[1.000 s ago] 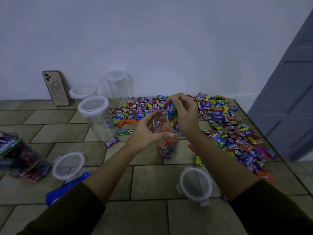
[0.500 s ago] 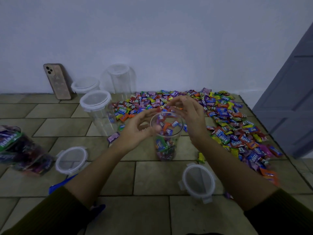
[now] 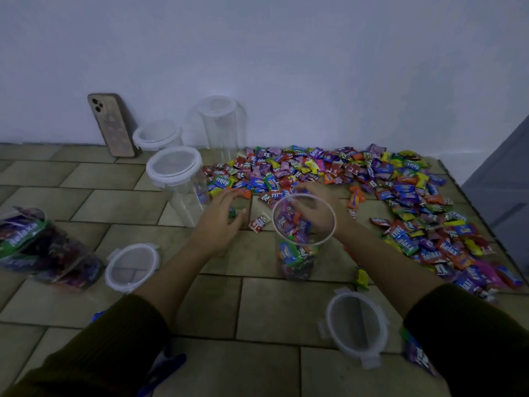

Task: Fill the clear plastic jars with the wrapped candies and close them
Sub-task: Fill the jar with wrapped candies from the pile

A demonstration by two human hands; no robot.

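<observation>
- While I watch via the head cam, the open jar [image 3: 297, 259] stands upright on the tiled floor [image 3: 257, 305], partly full of wrapped candies, no lid on.
- L hand [image 3: 220, 224] is just left of it, fingers curled round a green candy [image 3: 234, 212].
- R hand [image 3: 317, 209] is behind the jar at the near edge of the candy pile [image 3: 400, 190]; seen thru the plastic, so I can't tell if it grips anything.
- Loose lids lie flat: front-left lid [image 3: 131, 266], front-right lid [image 3: 356, 325].
- Near lidded jar [image 3: 179, 181] stands left of the pile; short lidded jar [image 3: 158, 135] and far tall jar [image 3: 220, 124] are by the wall, next to a leaning phone [image 3: 111, 124].
- Candy bags [image 3: 34, 247] lie far left.
</observation>
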